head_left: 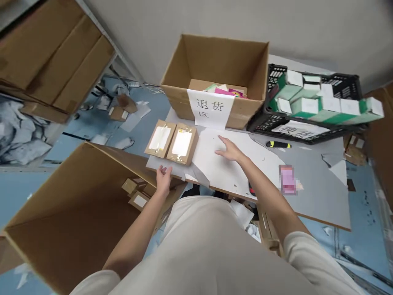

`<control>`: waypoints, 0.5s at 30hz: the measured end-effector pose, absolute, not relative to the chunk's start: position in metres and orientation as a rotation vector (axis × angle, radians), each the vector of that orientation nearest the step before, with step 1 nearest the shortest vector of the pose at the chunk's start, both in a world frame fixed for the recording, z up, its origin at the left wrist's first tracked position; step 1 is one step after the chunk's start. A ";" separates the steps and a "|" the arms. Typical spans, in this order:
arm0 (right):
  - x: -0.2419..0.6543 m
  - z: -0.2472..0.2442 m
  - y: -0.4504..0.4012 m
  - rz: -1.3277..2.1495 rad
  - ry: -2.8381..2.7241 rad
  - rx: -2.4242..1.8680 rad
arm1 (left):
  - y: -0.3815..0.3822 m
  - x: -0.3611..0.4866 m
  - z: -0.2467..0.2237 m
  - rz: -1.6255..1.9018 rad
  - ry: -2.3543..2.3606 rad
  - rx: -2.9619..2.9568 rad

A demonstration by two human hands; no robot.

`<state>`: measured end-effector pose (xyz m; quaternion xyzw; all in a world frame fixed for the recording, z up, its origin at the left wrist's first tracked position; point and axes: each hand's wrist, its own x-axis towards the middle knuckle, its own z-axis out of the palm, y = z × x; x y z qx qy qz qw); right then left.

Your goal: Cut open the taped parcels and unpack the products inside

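Two small brown cardboard boxes (181, 143) lie side by side on the left end of the white table (211, 162), each with a white label and clear tape on top. At the table's front edge, just below these boxes, is my left hand (163, 179). Its fingers are loosely bent and somewhat apart, with nothing visible in them. My right hand (229, 150) hovers over the middle of the table, to the right of the boxes. Thumb and fingers are spread, and it holds nothing.
Behind stands an open carton (175, 100) with a paper sign and pink packets inside. A black crate (264, 119) of green-and-white boxes is right of it. A yellow-black cutter (278, 144) and a blurred pink item (287, 179) lie on the table. A large open carton (76, 196) stands left.
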<state>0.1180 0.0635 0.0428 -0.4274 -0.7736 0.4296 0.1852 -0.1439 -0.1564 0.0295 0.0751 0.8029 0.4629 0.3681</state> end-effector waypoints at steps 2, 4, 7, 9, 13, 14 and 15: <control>0.051 0.042 0.083 1.331 -2.273 -1.157 | -0.156 -0.154 0.027 1.147 1.834 0.055; -0.003 0.034 0.097 1.409 -2.261 -1.197 | -0.147 -0.158 0.026 1.139 1.665 -0.007; -0.050 0.018 0.108 1.424 -2.198 -1.302 | -0.130 -0.159 0.024 1.159 1.468 -0.010; -0.061 0.009 0.108 1.395 -2.200 -1.370 | -0.123 -0.158 0.024 1.174 1.363 -0.008; -0.057 0.008 0.102 1.339 -2.199 -1.449 | -0.122 -0.157 0.028 1.143 1.304 0.008; -0.052 0.010 0.100 1.350 -2.180 -1.471 | -0.123 -0.156 0.030 1.124 1.303 0.033; -0.047 0.014 0.098 1.373 -2.151 -1.492 | -0.125 -0.156 0.032 1.107 1.311 0.065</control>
